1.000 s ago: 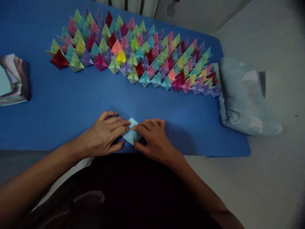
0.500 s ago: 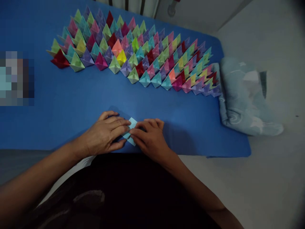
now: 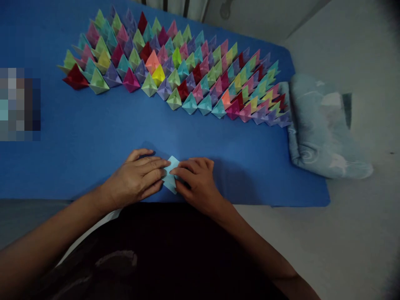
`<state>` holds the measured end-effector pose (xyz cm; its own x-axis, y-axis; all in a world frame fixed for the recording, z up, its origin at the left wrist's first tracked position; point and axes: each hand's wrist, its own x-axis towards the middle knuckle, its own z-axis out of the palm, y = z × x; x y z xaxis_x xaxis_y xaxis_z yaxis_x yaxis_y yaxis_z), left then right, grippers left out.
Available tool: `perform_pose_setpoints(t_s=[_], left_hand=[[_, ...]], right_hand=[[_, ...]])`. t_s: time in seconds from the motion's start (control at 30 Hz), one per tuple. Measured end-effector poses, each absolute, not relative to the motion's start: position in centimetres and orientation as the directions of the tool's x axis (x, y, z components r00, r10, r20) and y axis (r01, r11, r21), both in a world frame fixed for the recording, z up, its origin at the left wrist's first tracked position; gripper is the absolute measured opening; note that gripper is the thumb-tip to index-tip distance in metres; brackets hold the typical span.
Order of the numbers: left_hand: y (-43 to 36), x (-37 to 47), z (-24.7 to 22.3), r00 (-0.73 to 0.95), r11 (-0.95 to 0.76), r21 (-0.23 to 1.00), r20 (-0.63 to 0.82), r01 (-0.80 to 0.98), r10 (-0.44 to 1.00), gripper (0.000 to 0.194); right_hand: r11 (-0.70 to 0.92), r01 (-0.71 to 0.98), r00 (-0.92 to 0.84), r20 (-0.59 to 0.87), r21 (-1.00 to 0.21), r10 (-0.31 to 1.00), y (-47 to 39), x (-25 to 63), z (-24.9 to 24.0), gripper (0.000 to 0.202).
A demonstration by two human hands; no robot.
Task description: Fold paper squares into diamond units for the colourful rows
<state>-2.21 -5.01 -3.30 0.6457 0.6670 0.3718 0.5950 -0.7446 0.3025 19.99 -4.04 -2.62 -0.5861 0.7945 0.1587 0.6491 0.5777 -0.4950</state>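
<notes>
Far to the left of the light blue paper, at the edge of your view, a pixelated patch hides what lies there. Just left of the paper, your left hand lies low over the blue tabletop, palm down, its fingertips holding the paper's left side.

The paper itself, small and folded with pointed ends, lies near the table edge closest to you, between your two hands; your fingers cover part of it. Beyond it, well apart, the colored folded-paper pieces stand point-up in tight rows, a broad band that slants from far left of the paper to far right, coming nearer your side at its right end. They fill much of the table's far half, in the way of any reach straight across. Behind them are pale slats.

Just right of the paper, your right hand holds its right side with thumb and fingers drawn in close. Far right of the paper, a folded grayish-blue cloth sits beside the band's end and hangs past the table's edge.
</notes>
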Motion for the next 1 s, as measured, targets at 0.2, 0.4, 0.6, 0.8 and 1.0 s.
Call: perform_pose_setpoints(t_s=[0.2, 0.4, 0.6, 0.8, 1.0], left_hand=[[-5.4, -2.3, -3.4, 0.628, -0.738, 0.306, 0.390, 0.602, 0.674, 0.009], [-5.8, -2.3, -3.4, 0.549, -0.666, 0.331, 0.383, 0.669, 0.742, 0.007], [-6.2, -1.8, -3.4, 0.458, -0.564, 0.391, 0.336, 0.727, 0.823, 0.009], [-6.2, -1.2, -3.5, 0.364, -0.475, 0.385, 0.329, 0.791, 0.872, 0.015], [-6.0, -1.0, -3.5, 0.313, -0.420, 0.414, 0.302, 0.808, 0.900, 0.017]], right_hand=[[0.558, 0.646, -0.571, 0.156, -0.521, 0.806, -4.1, 19.9, -2.7, 0.017], [0.509, 0.664, -0.526, 0.141, -0.547, 0.838, -4.1, 19.6, -2.6, 0.016], [0.449, 0.682, -0.478, 0.113, -0.578, 0.871, -4.1, 19.2, -2.4, 0.015], [0.377, 0.701, -0.410, 0.090, -0.605, 0.907, -4.1, 18.8, -2.4, 0.016], [0.360, 0.718, -0.380, 0.098, -0.595, 0.920, -4.1, 18.4, -2.5, 0.015]])
